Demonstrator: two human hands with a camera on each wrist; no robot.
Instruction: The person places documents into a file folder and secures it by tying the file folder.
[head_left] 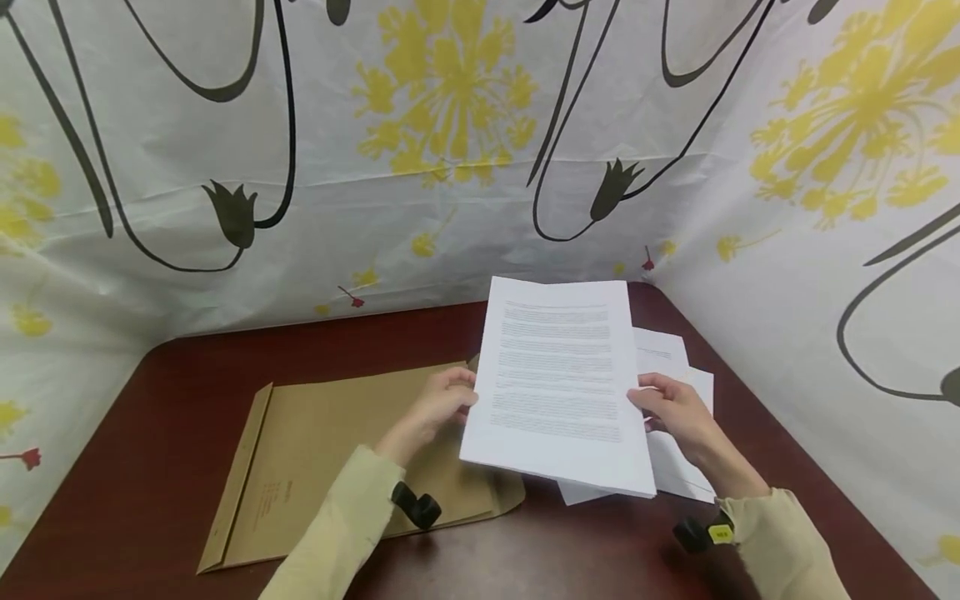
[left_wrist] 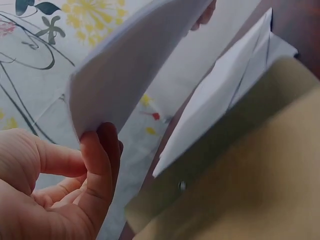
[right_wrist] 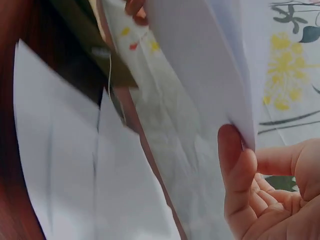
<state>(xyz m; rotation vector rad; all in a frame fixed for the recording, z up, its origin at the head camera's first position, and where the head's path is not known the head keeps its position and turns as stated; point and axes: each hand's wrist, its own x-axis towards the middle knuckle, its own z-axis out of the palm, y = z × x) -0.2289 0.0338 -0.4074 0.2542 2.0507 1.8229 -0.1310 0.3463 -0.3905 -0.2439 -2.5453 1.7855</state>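
Observation:
A stack of printed sheets (head_left: 558, 375) is held up above the table, tilted so its text faces the head camera. My left hand (head_left: 442, 400) pinches its left edge between thumb and fingers, as the left wrist view also shows. At the opposite edge my right hand (head_left: 675, 412) pinches the stack, thumb in front; in the right wrist view its sheets (right_wrist: 210, 60) part slightly. Below and behind it lie more white papers (head_left: 678, 467), partly covered by the stack. Under my left forearm is a flat brown kraft envelope (head_left: 337, 433), its flap end partly hidden by the held stack.
The dark reddish-brown table (head_left: 202, 367) has rounded far corners. A white curtain (head_left: 315, 167) with yellow and grey flower prints hangs behind and along both sides. Each wrist carries a small black camera (head_left: 416, 506).

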